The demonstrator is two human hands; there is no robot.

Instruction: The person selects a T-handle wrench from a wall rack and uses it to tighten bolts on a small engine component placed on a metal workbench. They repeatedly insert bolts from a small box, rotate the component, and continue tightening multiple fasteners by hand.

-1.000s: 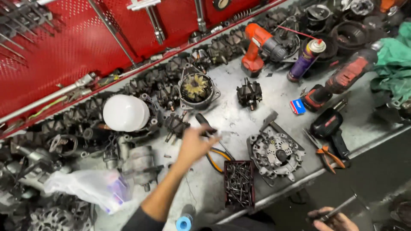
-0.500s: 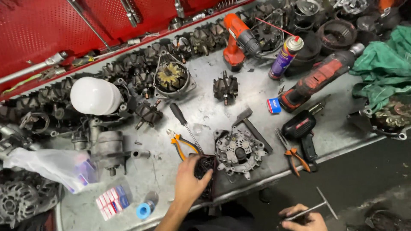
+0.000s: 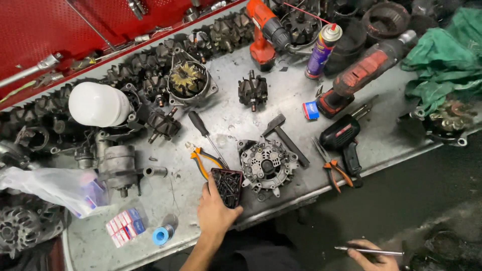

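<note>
Gripping a dark screw tray (image 3: 227,186), left hand (image 3: 215,213); right hand (image 3: 374,256) pinching a thin metal rod (image 3: 369,250).

Two hands in view: left hand (image 3: 215,213), right hand (image 3: 374,257); two cordless drills, one orange (image 3: 263,30), one dark red (image 3: 364,75); one spray can (image 3: 321,45); two pliers, yellow-handled (image 3: 203,159) and orange-handled (image 3: 331,168); one screwdriver (image 3: 205,131); one hammer (image 3: 283,138); one black soldering gun (image 3: 344,140); one alternator housing (image 3: 266,164); one black tray of small parts (image 3: 227,185); two loose rotors on the tabletop (image 3: 301,100), one (image 3: 252,90), another (image 3: 163,124); one white bulb (image 3: 95,104); one blue solder spool (image 3: 161,235); one green rag (image 3: 444,55); one plastic bag (image 3: 55,188); one thin metal rod (image 3: 369,250)
</note>
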